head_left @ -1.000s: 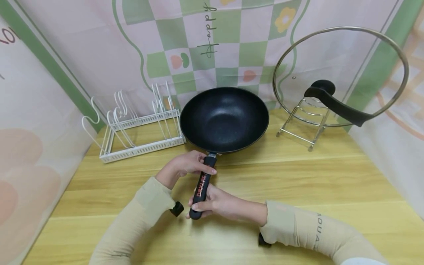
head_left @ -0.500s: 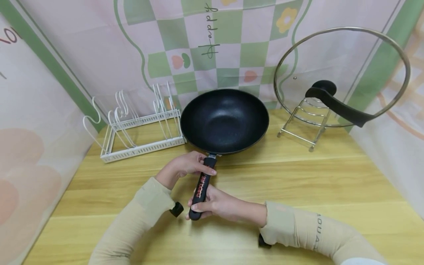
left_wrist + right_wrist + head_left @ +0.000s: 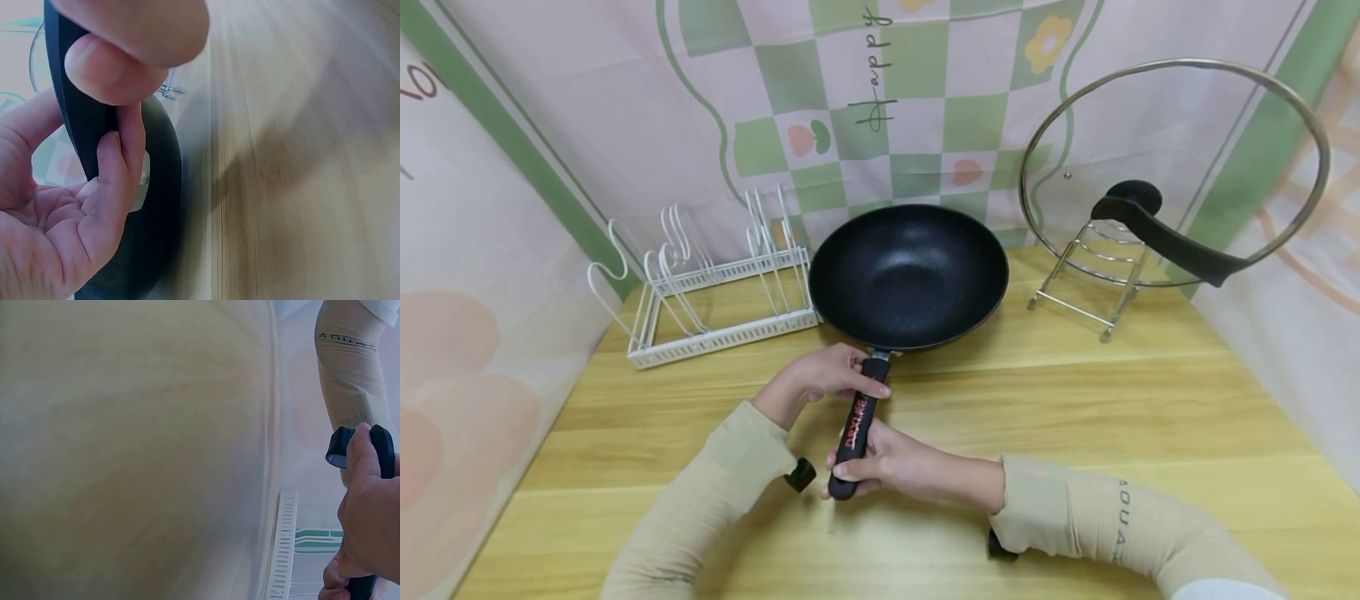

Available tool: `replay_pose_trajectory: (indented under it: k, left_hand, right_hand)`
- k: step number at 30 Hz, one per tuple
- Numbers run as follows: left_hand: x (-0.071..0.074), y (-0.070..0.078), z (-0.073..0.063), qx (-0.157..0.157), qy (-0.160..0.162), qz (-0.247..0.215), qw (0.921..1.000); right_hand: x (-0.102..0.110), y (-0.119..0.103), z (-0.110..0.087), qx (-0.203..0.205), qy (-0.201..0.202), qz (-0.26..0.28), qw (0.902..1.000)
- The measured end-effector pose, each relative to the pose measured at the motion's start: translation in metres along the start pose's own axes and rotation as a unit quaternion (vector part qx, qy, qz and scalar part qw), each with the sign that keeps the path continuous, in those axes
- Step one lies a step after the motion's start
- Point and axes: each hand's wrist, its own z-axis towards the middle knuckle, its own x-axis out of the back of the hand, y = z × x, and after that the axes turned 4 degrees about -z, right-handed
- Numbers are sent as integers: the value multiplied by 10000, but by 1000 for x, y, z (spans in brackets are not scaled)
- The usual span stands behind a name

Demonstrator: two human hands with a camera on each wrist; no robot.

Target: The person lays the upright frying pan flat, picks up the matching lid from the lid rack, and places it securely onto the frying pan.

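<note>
Left hand [image 3: 831, 372] and right hand [image 3: 898, 460] are both clamped on the black handle [image 3: 860, 414], the left up near the pan [image 3: 910, 279], its thumb lying across the handle, the right round the far end with its thumb on top. The dark pan faces up at the middle, in front of the cloth [image 3: 910, 62], its handle pointing toward the person; whether its base touches the table [image 3: 1075, 417] cannot be told. Just beside it, on the person's left, stands a white rack [image 3: 722, 336] with upright wire loops; whether rim and rack touch is unclear. To the right, apart from the pan, a glass lid [image 3: 1210, 158] stands on edge in a metal stand [image 3: 1078, 315], its black grip [image 3: 1176, 242] facing the person. Beige sleeves [image 3: 1097, 521] cover both arms.
</note>
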Motion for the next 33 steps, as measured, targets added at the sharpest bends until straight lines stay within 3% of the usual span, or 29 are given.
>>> replay_pose_trajectory:
  k: [7,33]
  left_hand:
    - [-1,-1,0,-24,-35,-207,9998]
    - [0,0,-1,89,-49,-98,9999]
  right_hand:
    - [-1,1,0,78,37,-19,10000]
    - [-5,0,-1,73,17,120,9999]
